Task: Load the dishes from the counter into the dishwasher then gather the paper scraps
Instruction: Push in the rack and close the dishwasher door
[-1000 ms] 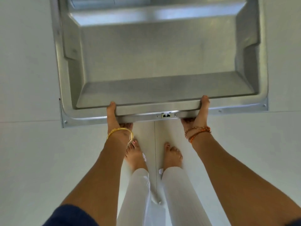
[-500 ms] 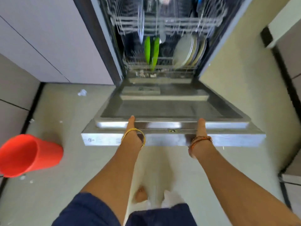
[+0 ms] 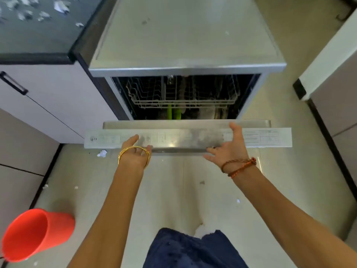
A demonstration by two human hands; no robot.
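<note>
Both hands, left hand (image 3: 135, 149) and right hand (image 3: 229, 146), pressed with relaxed open fingers under the dishwasher door (image 3: 188, 137) (nearly shut, I judged), so next came paper scraps (image 3: 102, 153) just left of them.

Bright, even daylight, soft shadows only. Motion blur smears the paper scraps (image 3: 38, 10) at 11 o'clock; wide-angle bending at the edges.
</note>
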